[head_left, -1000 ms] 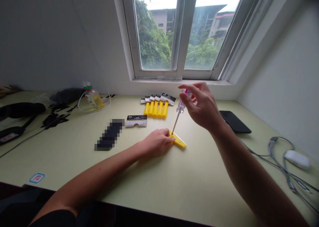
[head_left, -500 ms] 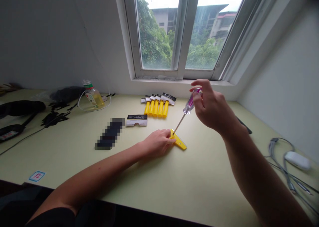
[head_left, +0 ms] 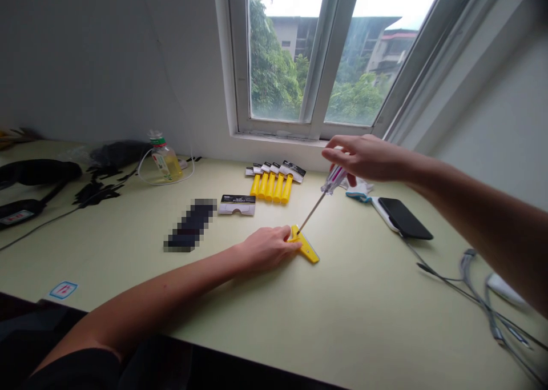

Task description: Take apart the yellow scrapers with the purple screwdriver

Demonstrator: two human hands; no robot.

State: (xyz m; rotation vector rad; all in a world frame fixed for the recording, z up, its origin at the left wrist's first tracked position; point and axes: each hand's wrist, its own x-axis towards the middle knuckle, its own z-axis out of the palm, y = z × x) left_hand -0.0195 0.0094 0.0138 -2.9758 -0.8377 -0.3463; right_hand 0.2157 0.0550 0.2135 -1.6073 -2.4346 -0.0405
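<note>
My left fingers (head_left: 281, 234) pinch the yellow scraper (head_left: 309, 250); above it, my right fingers (head_left: 343, 159) hold the screwdriver (head_left: 335, 179) aslant, so the tip (head_left: 299, 230), seating unclear, could skid.

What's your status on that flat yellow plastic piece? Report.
Left hand holding yellow piece on pale green desk. Right hand gripping purple-and-clear screwdriver, tip at piece. Nothing seen blocking screwdriver; left hand partly covers piece.
</note>
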